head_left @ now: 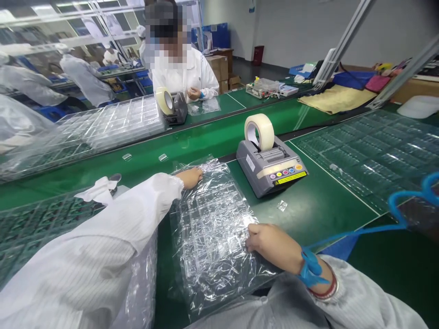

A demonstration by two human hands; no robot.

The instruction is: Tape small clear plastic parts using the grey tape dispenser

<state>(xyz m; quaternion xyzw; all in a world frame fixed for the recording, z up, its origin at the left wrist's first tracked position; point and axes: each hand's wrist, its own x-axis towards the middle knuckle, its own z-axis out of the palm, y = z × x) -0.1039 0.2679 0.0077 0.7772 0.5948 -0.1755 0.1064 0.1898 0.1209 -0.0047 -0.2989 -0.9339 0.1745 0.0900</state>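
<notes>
A clear plastic tray wrapped in crinkled transparent film lies on the green mat in front of me. My left hand rests at its far left corner, fingers curled and pressing the film down. My right hand sits on the near right edge, fingers bent and pinching the film against the tray. A blue wrist strap with a coiled cord is on my right wrist.
A grey tape dispenser with a roll of tape stands just right of the tray. Stacks of clear trays lie at the left and right. Across the green conveyor a person in white works beside a second dispenser.
</notes>
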